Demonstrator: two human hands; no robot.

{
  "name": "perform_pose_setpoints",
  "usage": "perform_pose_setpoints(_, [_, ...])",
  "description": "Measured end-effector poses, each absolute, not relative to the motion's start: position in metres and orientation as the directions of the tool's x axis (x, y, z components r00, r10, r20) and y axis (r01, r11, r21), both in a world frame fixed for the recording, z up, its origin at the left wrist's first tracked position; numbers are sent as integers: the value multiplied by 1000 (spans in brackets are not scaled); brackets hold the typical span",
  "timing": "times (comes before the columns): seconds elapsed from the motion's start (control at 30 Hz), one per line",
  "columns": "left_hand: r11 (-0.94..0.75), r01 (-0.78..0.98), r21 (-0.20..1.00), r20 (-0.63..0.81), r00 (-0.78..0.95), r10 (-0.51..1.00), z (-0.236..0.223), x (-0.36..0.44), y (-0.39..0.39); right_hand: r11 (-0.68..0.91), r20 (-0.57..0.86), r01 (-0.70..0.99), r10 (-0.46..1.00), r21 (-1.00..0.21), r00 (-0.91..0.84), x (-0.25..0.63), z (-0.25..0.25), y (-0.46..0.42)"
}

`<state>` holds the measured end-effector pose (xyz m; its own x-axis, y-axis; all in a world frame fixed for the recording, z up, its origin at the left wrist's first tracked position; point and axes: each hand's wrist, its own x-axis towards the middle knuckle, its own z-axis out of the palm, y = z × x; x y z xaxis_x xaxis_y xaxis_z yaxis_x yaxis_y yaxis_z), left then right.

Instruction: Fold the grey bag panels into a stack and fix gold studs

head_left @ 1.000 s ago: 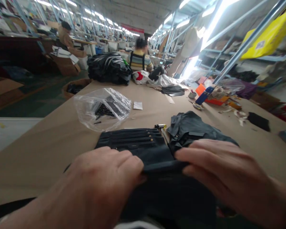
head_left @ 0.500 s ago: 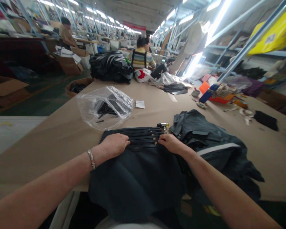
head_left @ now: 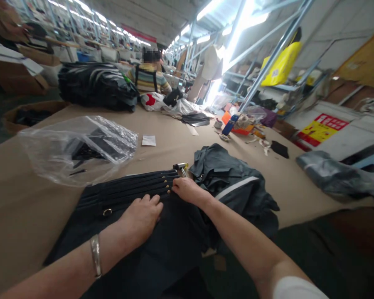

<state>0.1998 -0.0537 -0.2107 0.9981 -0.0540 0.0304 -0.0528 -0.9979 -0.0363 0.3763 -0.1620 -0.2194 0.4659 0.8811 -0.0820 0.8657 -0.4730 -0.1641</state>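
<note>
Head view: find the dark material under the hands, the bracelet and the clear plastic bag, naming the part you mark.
Dark material (head_left: pixel 173 236): head view, its broad lower part.
Bracelet (head_left: pixel 95 254): head view, the middle of its band.
Clear plastic bag (head_left: pixel 45 145): head view, its left part.

Left hand: bare, short fingernails too blurred to detail | left wrist: shiny silver-coloured metal bracelet, a smooth rounded band | right hand: bare, bare forearm | right upper arm: plain white sleeve, its edge curved
</note>
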Motion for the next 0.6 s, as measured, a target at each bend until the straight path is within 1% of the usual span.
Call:
perform_pose_setpoints(0.1, [-998,-47,-36,-2,999,-47,-226,201,-61,-480,-3,867,875,-134,484,389,-198,-196])
perform_pose_setpoints(0.17, [-998,-46,-42,9,999,-46,-231,199,-60,-547,38,836,835,-37,549,406,-181,-232])
perform_pose_setpoints(0.2, [-998,-50,-42,13,999,-51,-231,198,-59,-591,22,806,806,37,591,416,-173,-251])
perform_pose_setpoints(0.23, [-998,-52,-44,17,998,-53,-231,198,-58,-627,-28,770,773,116,633,426,-167,-271])
perform_pose_setpoints(0.3, [-997,-51,-55,21,998,-52,-229,197,-58,-636,-107,755,749,161,654,443,-160,-303])
perform_pose_setpoints(0.4, [-997,-53,-61,8,999,-54,-227,197,-59,-591,-215,794,765,143,608,451,-157,-329])
perform_pose_setpoints(0.5, [-998,-43,-51,-9,999,-43,-226,198,-61,-522,-297,847,797,96,525,447,-152,-333])
perform_pose_setpoints(0.53, [-998,-39,-48,-11,999,-39,-226,198,-61,-509,-299,856,806,91,511,446,-149,-333])
perform_pose_setpoints(0.6, [-998,-41,-46,-10,999,-41,-226,197,-61,-518,-267,847,804,123,531,445,-141,-335])
